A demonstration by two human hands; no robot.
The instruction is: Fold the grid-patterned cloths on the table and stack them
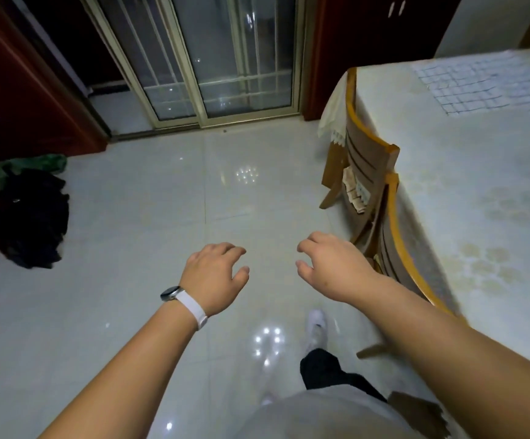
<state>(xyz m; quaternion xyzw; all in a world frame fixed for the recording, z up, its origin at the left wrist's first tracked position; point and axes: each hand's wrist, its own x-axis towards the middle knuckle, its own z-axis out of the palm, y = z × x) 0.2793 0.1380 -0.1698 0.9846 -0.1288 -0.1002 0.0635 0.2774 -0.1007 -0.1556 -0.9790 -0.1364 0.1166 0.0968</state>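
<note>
The room has a glossy pale tiled floor (130,217) that reflects the ceiling lights, with a sliding glass door (213,58) at the far wall. A desk (479,201) under a pale patterned cover fills the right of the head view. The grid-patterned cloth (479,83) lies spread flat on the desk near its far edge, toward the far right corner. It is blurred, and whether it is one layer or several cannot be told. Two wooden chairs, a far chair (362,163) and a near chair (396,248), stand tucked against the desk's left edge.

Your left hand (216,274) hangs over the floor, well apart from the desk, with a white-strapped watch (170,294) on the wrist. Its fingers (236,250) are loosely curled and released, holding nothing. Your right hand (330,264) hangs beside it, near the near chair but not touching it. Its fingers (304,247) are likewise loosely curled and released. Neither hand touches the cloth.

A heap of dark clothing (35,217) lies on the floor at the left, with a green item (44,163) just behind it. A white shoe (316,327) shows below your hands.
</note>
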